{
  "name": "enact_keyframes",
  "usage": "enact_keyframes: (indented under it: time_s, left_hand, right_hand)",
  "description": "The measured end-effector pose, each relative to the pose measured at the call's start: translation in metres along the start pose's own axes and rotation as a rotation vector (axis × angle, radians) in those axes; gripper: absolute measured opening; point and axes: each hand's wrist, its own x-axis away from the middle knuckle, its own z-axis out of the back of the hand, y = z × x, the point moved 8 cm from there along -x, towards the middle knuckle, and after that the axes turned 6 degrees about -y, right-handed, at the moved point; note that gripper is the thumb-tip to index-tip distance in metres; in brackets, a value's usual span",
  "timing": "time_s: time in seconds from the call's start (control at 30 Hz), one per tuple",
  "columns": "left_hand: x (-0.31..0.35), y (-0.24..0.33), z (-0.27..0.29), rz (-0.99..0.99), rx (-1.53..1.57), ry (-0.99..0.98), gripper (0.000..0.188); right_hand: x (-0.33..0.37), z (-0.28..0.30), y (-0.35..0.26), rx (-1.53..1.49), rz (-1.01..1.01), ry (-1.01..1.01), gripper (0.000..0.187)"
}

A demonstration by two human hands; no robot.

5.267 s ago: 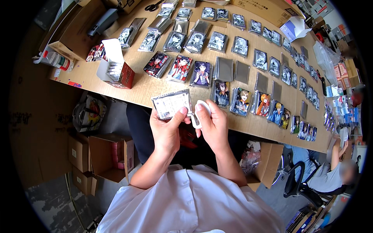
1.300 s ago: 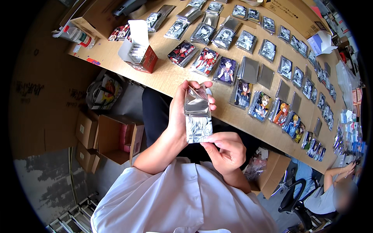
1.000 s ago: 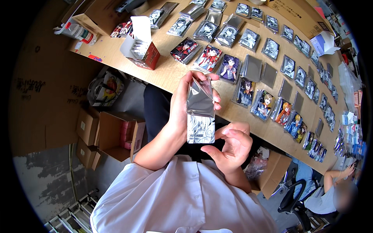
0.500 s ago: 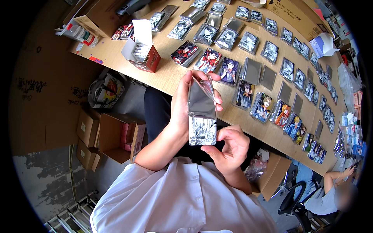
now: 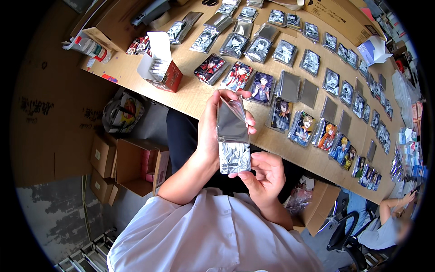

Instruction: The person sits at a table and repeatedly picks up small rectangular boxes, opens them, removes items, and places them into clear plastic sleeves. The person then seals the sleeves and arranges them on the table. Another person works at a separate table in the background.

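Note:
In front of my chest, my left hand (image 5: 208, 131) is closed around a narrow silver-grey wrapper (image 5: 232, 128), fingers behind it and over its crumpled top. A trading card (image 5: 234, 156) with a black-and-white line drawing shows below the wrapper's lower edge; its upper part is hidden. My right hand (image 5: 268, 179) is at the card's lower right corner, thumb along the bottom edge and bent forefinger at the side. Beyond them on the table (image 5: 181, 97) lie stacks of coloured cards, the nearest a purple-backed card stack (image 5: 261, 87).
A red-and-white open box (image 5: 164, 72) holding packets stands at the table's left. Rows of black-and-white card stacks (image 5: 285, 52) cover the table's far side. Cartons stand on the floor, including an open carton (image 5: 131, 165) at left. A person (image 5: 378, 233) sits at far right.
My right thumb has moved in under the card's bottom edge, and the forefinger has come against its side. The hands and card sit slightly lower in view.

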Motion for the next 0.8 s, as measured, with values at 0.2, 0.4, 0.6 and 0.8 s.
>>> enact_keyframes:
  time_s: [0.2,0.4,0.6,0.8]
  left_hand:
    - [-0.001,-0.005,0.004,0.023,0.009,-0.036,0.043]
    - [0.0,-0.014,-0.003,0.066,0.051,-0.07,0.05]
    - [0.003,-0.022,-0.007,0.089,0.096,-0.085,0.051]
    - [-0.003,-0.018,-0.004,-0.019,0.059,-0.05,0.047]
  right_hand:
    - [-0.003,-0.002,-0.002,-0.152,-0.061,-0.018,0.039]
    - [-0.005,0.0,0.001,-0.141,-0.056,-0.038,0.02]
    - [-0.007,0.007,0.001,-0.167,-0.07,-0.022,0.014]
    - [-0.009,0.012,0.002,-0.249,-0.159,-0.006,0.012]
